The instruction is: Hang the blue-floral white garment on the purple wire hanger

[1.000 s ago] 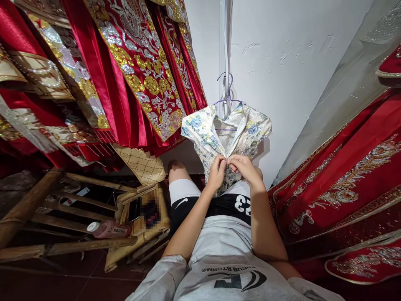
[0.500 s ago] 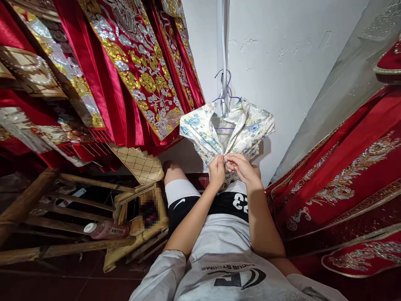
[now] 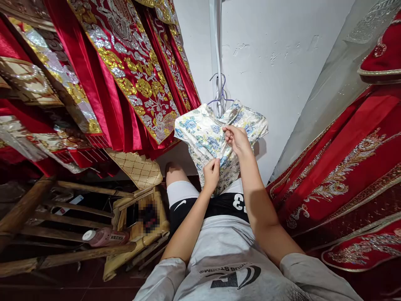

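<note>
A small cream dress with blue and yellow flowers hangs on a purple wire hanger against the white wall. My left hand pinches the dress's back seam low down, fingers closed on the cloth. Higher up, my right hand pinches the same seam near the collar, where the two edges meet. The back of the dress is drawn together between my hands. Below them I see my own knees in black and white shorts.
Red robes with gold and silver embroidery hang close on the left, and more red embroidered cloth crowds the right. A bamboo chair stands at lower left with a pink bottle lying on it.
My right hand has moved up the seam from beside the left hand to near the collar. The open back of the dress has closed. The left hand stays low.
</note>
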The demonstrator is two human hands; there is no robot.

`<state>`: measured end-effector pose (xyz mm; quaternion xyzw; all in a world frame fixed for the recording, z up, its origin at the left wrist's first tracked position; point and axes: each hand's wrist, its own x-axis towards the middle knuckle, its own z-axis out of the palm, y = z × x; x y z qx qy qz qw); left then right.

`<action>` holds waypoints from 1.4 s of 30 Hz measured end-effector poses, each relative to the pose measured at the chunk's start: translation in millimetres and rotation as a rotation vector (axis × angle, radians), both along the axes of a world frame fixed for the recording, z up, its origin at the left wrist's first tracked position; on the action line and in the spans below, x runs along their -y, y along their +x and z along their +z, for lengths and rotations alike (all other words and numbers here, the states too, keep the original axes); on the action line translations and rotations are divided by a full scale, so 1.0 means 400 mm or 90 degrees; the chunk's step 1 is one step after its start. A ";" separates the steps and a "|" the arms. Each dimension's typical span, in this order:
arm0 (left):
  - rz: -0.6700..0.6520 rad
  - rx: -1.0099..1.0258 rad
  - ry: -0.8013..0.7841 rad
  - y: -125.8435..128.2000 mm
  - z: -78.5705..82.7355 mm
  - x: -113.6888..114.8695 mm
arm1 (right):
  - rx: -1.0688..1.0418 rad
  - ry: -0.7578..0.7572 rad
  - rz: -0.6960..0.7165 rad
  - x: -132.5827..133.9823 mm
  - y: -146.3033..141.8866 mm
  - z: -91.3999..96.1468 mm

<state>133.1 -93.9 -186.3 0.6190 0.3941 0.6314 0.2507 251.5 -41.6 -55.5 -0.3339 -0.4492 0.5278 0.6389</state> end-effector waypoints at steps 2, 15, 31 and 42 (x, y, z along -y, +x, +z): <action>-0.001 -0.014 -0.012 -0.005 -0.009 -0.009 | -0.004 0.009 -0.027 -0.030 -0.006 0.029; -0.021 -0.037 -0.076 -0.033 -0.059 -0.037 | 0.045 0.084 -0.073 -0.079 -0.073 0.114; 0.037 -0.419 0.320 -0.071 0.466 -0.255 | 0.160 0.209 -0.102 -0.082 0.010 0.098; 0.162 0.158 0.116 -0.218 0.484 -0.347 | 0.350 0.193 -0.182 -0.124 0.015 -0.059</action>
